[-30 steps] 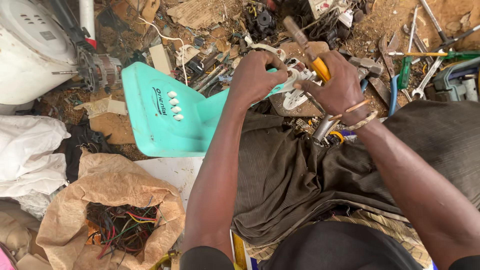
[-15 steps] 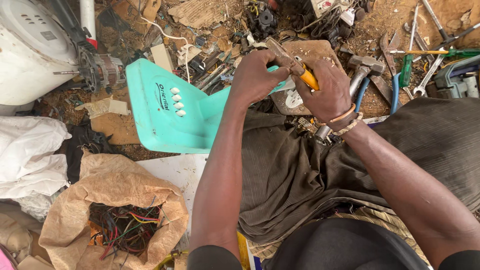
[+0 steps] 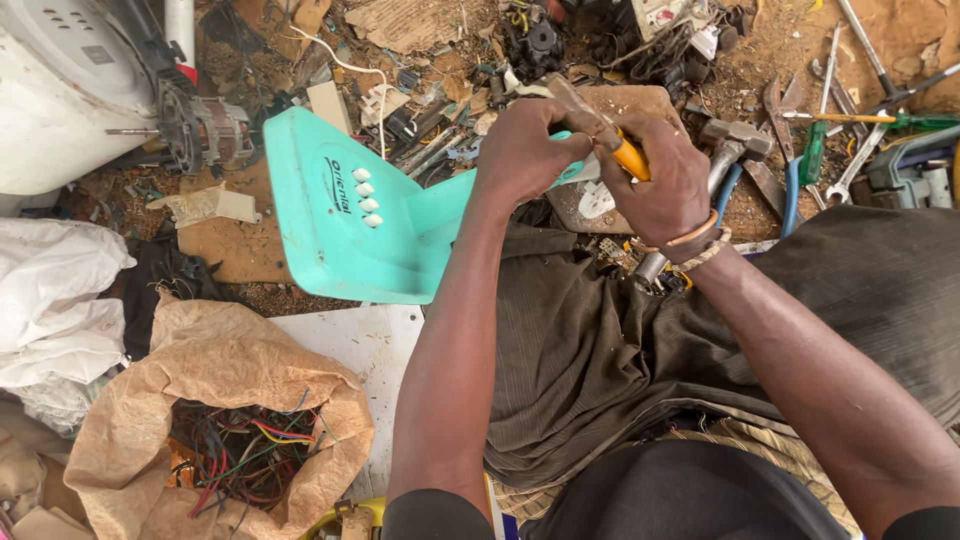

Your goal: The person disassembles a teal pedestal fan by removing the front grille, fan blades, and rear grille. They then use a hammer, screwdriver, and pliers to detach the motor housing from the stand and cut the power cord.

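Observation:
My left hand [image 3: 530, 150] grips the narrow neck of a turquoise plastic fan base [image 3: 340, 215] with a row of white buttons, which rests across my lap. My right hand [image 3: 655, 180] is closed around an orange-handled screwdriver [image 3: 610, 135], its dark shaft angled up and left against the neck next to my left hand. What the tip touches is hidden behind my fingers. Bracelets circle my right wrist.
A hammer [image 3: 725, 145], wrenches [image 3: 850, 165] and a green-handled tool [image 3: 900, 120] lie on the dirt at right. A white appliance with a bare motor [image 3: 200, 130] stands at top left. A brown paper sack of coloured wires [image 3: 230, 450] and white bags [image 3: 50, 300] sit at lower left.
Both hands and the screwdriver have shifted slightly up and left on the fan neck; the screwdriver shaft has swung to point further left. The hammer head is now uncovered beside my right hand.

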